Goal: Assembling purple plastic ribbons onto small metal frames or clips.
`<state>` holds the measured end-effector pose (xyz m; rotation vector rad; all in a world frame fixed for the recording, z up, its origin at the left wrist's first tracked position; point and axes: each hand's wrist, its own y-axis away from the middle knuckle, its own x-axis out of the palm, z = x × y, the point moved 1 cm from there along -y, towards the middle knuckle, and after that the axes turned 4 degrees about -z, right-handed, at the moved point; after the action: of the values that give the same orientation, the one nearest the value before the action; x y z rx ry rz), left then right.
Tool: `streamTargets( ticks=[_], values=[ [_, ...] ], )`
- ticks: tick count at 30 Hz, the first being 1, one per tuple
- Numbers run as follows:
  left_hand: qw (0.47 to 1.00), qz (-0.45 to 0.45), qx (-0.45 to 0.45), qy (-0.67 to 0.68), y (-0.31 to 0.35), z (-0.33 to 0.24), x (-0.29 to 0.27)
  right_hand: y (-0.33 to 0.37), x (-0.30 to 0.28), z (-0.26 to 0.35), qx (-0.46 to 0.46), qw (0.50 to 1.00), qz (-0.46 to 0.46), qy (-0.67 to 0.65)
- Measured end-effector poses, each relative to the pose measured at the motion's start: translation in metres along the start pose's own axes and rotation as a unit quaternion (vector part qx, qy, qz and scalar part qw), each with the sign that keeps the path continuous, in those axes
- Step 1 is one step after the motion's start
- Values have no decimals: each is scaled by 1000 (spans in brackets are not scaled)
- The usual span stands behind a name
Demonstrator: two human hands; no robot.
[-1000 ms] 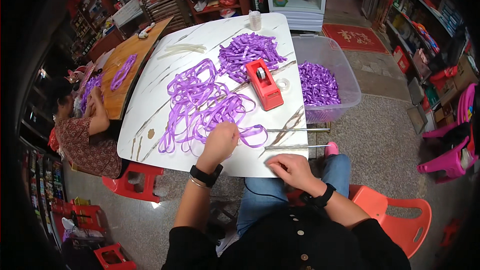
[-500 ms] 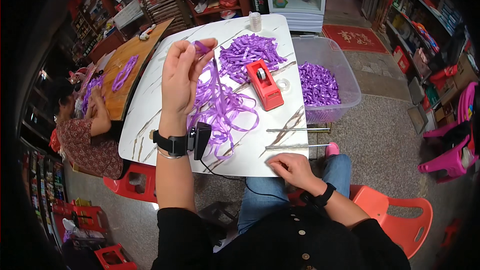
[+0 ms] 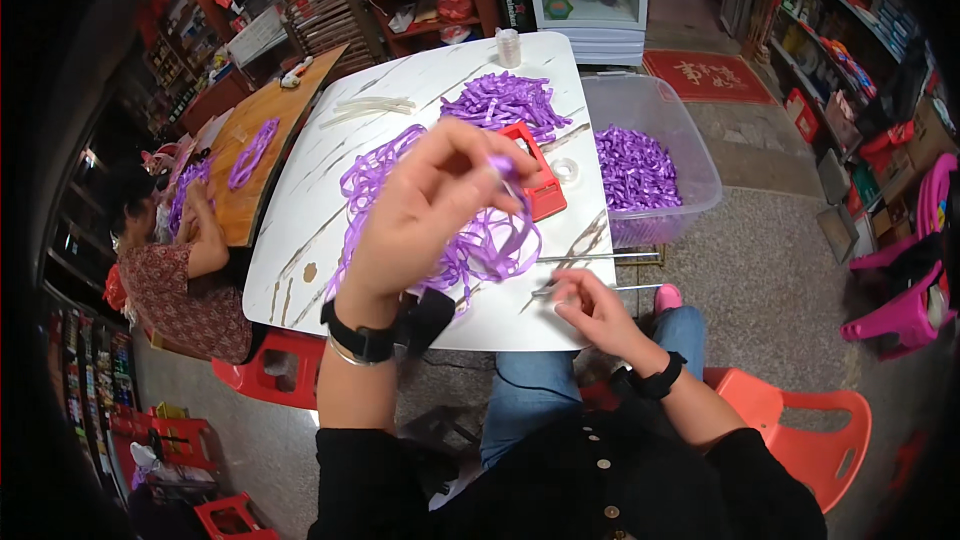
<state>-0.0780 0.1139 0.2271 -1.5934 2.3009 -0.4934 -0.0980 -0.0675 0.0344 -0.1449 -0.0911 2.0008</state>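
My left hand [image 3: 425, 200] is raised over the white marbled table [image 3: 300, 230], pinching a thin purple ribbon [image 3: 503, 168] that hangs down toward a loose heap of ribbon loops [image 3: 385, 155]. Motion blurs the fingertips. At the table's near right edge, my right hand [image 3: 595, 310] is curled with thumb and fingers drawn together, beside the nearer of two metal rods [image 3: 640, 287]. A blurred grey piece shows at those fingertips; whether they grip the rod is unclear. Partly behind my left hand stands a red tape dispenser [image 3: 545, 198], with a tape roll [image 3: 566, 171] next to it.
A pile of short folded purple ribbons [image 3: 505, 100] lies farther back, near a stack of clear cups [image 3: 508, 48]. On the right, a translucent bin [image 3: 700, 180] holds many more. Another person [image 3: 180, 275] handles ribbons at a wooden table [image 3: 285, 110] on the left.
My left hand has come right and nearer with the ribbon, uncovering pale strips at the back of the table. My right hand has lifted slightly from the table edge to the nearer rod.
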Motion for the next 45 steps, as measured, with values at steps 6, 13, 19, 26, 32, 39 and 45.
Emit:
streamTargets(
  ticks=[6,13,19,26,32,39,45],
  values=[
    [963,153,9,-224,19,12,34,-5,1,64,-109,992,-31,-51],
    [954,68,-94,-275,39,94,-8,13,-34,71,47,994,-28,-96],
    [883,117,-78,-448,76,153,-45,30,-63,72,-9,986,-126,-113],
    [874,8,-89,-478,82,166,-68,43,-86,87,-166,953,-123,-219],
    [934,-60,-194,-293,78,149,-71,49,-98,90,-173,947,-175,-205],
    [947,-159,-218,-173,75,128,-96,52,-111,82,-202,938,-187,-210],
    [934,-263,-207,-129,89,136,-143,55,-122,87,-224,923,-207,-233]
  ],
)
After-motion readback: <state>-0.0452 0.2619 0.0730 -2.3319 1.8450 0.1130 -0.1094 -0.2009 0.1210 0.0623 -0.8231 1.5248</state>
